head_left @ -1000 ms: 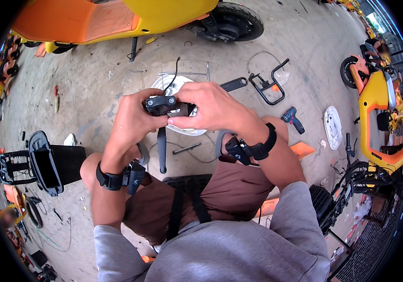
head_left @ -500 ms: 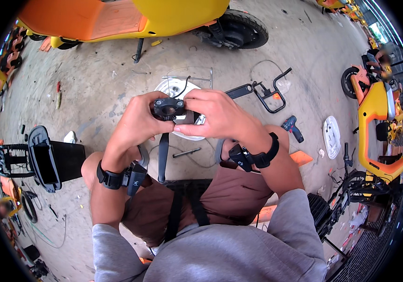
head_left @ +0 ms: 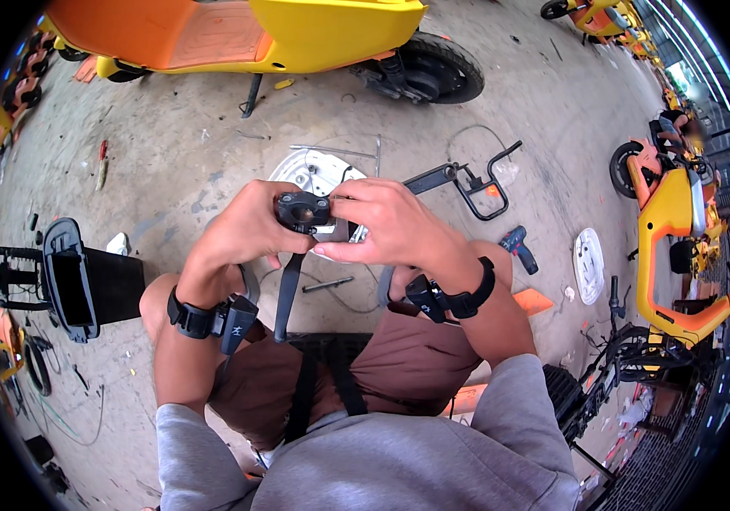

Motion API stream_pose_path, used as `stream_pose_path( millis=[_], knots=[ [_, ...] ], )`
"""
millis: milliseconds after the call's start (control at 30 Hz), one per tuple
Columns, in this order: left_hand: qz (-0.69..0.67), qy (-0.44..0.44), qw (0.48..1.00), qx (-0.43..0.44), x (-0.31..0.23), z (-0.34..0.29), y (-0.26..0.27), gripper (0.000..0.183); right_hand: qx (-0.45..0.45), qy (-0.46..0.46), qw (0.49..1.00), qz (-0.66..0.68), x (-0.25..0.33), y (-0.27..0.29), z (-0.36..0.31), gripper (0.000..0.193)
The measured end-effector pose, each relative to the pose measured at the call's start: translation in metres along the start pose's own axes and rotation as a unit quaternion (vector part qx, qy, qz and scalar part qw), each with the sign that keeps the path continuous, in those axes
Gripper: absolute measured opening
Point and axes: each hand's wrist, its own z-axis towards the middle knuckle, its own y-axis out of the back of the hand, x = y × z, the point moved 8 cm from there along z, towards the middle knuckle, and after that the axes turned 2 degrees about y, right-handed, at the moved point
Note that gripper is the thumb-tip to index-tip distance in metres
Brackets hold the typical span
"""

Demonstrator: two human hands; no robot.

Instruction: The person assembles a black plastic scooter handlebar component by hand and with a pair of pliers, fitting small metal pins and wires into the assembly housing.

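Note:
A black brake lever assembly is held up in front of my knees, its ring-shaped clamp (head_left: 301, 207) on top and its long lever blade (head_left: 288, 294) pointing down toward me. My left hand (head_left: 246, 223) is closed around the clamp side, with the thumb below it. From the other side my right hand (head_left: 395, 223) grips the assembly's body, its fingers above and thumb underneath. A small grey-silver face of the body shows between the hands; the fingertips hide the rest. Behind the hands, a white oval cover (head_left: 322, 170) with small parts on it lies on the floor.
A yellow-orange scooter (head_left: 331, 38) stands across the far side. A black bent-tube frame (head_left: 501, 204), a cordless drill (head_left: 519, 249) and a white oval lid (head_left: 588, 266) lie to the right. A black box (head_left: 118, 285) is at left. Another person (head_left: 675, 128) is at far right.
The lever blade's lower end has swung slightly left. A thin black curved piece that rose beyond the clamp no longer shows. Both hands keep their hold, and the whole view has shifted a little.

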Motion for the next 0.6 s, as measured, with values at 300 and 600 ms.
stream_pose_path(
  millis=[300,600],
  knots=[
    [-0.054,-0.001,0.997,0.062,0.0,-0.004,-0.004,0.027,-0.044,0.041,0.998,-0.001,0.016,0.014,0.004,0.036],
    [-0.062,-0.004,0.996,0.06,0.003,-0.005,0.001,0.021,-0.072,0.045,0.996,0.011,0.015,0.014,0.004,0.038]
  ],
)
